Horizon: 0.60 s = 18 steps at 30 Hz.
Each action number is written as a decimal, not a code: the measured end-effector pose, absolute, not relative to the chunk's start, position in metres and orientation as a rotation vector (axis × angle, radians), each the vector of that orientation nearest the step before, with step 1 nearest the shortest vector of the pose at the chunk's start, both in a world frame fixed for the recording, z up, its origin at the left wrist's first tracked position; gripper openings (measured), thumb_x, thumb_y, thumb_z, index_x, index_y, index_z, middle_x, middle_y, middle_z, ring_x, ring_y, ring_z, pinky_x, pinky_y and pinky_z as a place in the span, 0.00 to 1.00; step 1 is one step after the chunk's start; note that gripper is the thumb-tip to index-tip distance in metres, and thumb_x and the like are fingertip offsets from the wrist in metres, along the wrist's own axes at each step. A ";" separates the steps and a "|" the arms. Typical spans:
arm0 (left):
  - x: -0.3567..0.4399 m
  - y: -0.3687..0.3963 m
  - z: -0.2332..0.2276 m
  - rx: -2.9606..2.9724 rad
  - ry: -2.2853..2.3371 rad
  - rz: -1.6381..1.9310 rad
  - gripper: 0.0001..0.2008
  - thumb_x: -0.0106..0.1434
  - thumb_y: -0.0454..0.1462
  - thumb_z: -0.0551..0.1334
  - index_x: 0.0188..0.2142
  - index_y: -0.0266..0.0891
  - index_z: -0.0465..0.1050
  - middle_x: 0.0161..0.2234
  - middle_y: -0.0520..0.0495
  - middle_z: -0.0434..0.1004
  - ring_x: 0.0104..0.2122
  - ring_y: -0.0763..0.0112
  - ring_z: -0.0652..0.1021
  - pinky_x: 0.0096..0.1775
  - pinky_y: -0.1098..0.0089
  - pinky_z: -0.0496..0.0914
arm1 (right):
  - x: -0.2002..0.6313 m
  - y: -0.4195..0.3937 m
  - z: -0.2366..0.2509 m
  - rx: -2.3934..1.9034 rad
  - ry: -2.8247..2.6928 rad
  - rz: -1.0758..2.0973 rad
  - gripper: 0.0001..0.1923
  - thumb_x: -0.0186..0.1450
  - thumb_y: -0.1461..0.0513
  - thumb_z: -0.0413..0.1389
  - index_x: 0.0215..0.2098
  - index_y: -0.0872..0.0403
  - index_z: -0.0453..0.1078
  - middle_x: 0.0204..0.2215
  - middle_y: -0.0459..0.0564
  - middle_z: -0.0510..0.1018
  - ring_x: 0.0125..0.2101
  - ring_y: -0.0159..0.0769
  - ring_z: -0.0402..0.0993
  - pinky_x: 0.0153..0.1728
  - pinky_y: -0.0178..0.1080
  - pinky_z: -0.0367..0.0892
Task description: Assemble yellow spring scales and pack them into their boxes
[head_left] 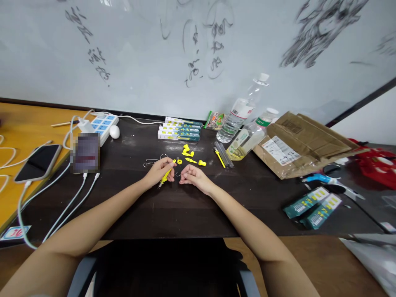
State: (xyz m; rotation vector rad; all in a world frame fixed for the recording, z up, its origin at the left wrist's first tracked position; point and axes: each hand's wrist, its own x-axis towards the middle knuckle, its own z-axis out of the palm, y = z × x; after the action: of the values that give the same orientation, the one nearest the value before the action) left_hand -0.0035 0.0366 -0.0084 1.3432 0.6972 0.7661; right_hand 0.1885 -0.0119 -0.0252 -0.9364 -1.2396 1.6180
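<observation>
Dark desk [173, 214] below a scribbled whiteboard [148, 53]: left hand [159, 171] is gripping a yellow tool [167, 174] at desk centre; right hand [193, 178] is pinching something small, unidentifiable, just beside yellow parts [193, 156].

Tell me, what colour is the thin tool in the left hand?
Yellow. The head view shows the thin tool held in the left hand.

Bright yellow plastic parts [189, 153] lie on the dark brown table [173, 206]; green-and-yellow printed boxes [179, 129], a white power strip [103, 123], and a brown cardboard box [305, 142].
</observation>
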 end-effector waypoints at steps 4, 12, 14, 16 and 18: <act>-0.003 0.035 -0.007 1.346 0.702 0.748 0.19 0.57 0.50 0.63 0.35 0.36 0.64 0.19 0.54 0.72 0.17 0.74 0.76 0.20 0.76 0.72 | 0.188 -0.012 -0.025 -0.935 -1.276 1.591 0.15 0.57 0.54 0.62 0.34 0.54 0.64 0.25 0.43 0.76 0.27 0.28 0.75 0.37 0.37 0.73; -0.004 0.034 -0.009 1.397 0.704 0.704 0.17 0.58 0.47 0.63 0.34 0.35 0.65 0.19 0.54 0.72 0.16 0.76 0.75 0.20 0.76 0.71 | 0.190 -0.012 -0.023 -0.909 -1.275 1.623 0.13 0.57 0.57 0.62 0.34 0.54 0.64 0.26 0.44 0.77 0.28 0.29 0.75 0.36 0.38 0.73; -0.004 0.034 -0.008 1.428 0.714 0.685 0.16 0.58 0.47 0.63 0.33 0.35 0.66 0.19 0.54 0.72 0.16 0.76 0.74 0.20 0.76 0.69 | 0.190 -0.013 -0.022 -0.902 -1.271 1.631 0.13 0.57 0.58 0.62 0.34 0.55 0.64 0.27 0.45 0.78 0.28 0.30 0.76 0.36 0.38 0.73; -0.005 0.033 -0.007 1.474 0.722 0.671 0.16 0.58 0.46 0.63 0.33 0.35 0.66 0.19 0.54 0.72 0.16 0.77 0.74 0.20 0.77 0.68 | 0.189 -0.013 -0.021 -0.892 -1.269 1.642 0.13 0.58 0.58 0.61 0.34 0.55 0.65 0.28 0.47 0.78 0.29 0.31 0.76 0.37 0.38 0.73; -0.006 0.033 -0.006 1.526 0.721 0.664 0.15 0.58 0.46 0.63 0.33 0.35 0.67 0.19 0.54 0.71 0.16 0.77 0.73 0.21 0.77 0.68 | 0.189 -0.013 -0.019 -0.887 -1.265 1.653 0.13 0.58 0.57 0.60 0.35 0.55 0.65 0.29 0.49 0.79 0.30 0.31 0.77 0.37 0.39 0.73</act>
State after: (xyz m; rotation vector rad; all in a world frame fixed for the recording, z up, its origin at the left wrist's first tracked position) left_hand -0.0057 0.0331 -0.0064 1.5256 0.7213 0.6636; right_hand 0.1891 -0.0135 -0.0191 -0.8874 -1.2651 1.6530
